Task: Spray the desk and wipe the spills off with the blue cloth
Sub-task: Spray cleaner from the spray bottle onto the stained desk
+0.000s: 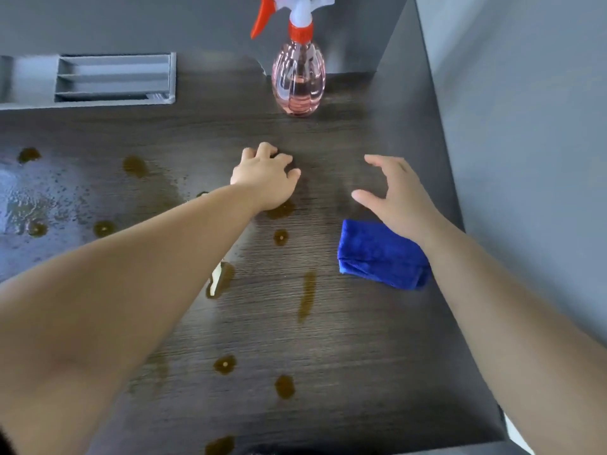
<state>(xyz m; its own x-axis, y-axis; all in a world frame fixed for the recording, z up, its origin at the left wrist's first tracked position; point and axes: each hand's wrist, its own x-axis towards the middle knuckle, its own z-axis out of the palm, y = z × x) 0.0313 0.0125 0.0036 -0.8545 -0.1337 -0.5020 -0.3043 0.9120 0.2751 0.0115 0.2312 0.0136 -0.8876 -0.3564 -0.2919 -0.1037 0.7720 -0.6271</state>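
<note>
Left hand (266,174) and right hand (399,195) outstretched, empty, fingers loosely curled.

Soft daylight, glare left, edges warped.

Office: dark wood desk (328,339), grey partition (525,93).

- You have a grey slotted tray (115,78) at the back left, against the rear panel; its slots run lengthwise.
- Your grey rear panel (131,24) stands upright behind it.
- A grey side wall (525,110) bounds your right.
</note>
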